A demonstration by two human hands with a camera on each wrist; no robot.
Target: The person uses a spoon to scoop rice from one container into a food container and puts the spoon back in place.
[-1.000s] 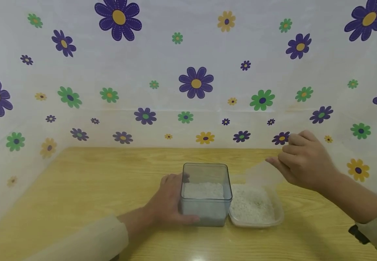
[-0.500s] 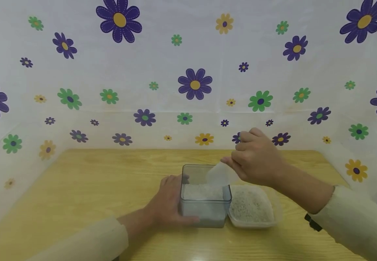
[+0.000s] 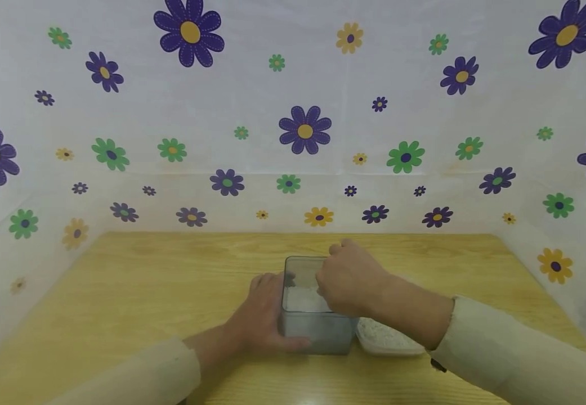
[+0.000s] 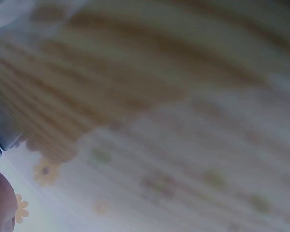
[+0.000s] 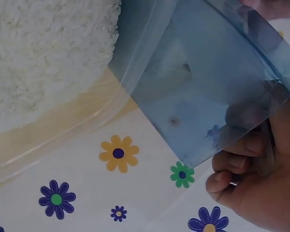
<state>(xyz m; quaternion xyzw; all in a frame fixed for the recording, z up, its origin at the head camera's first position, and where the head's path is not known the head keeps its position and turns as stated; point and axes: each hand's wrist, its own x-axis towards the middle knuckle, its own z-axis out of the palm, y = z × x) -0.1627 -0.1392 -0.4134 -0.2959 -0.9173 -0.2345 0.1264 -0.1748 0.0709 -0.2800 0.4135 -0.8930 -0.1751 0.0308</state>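
Note:
A clear bluish square container stands upright on the table with white rice inside. My left hand grips its left side, thumb along the front wall and fingers behind. Over the container's right rim is my right hand, curled round the clear handle of a translucent scoop. The scoop's bowl is hidden behind the hand and container wall. Against the container's right side sits a shallow clear plastic tub of rice, partly covered by my right forearm in the head view.
The wood-grain table extends to both sides and behind the container. A white cloth printed with flowers hangs behind the table and along its sides. The left wrist view is mostly blurred.
My right hand has moved left and down with the scoop, from above the tub to the container's rim. The rice scoop's bowl has gone out of sight. My left hand keeps its grip.

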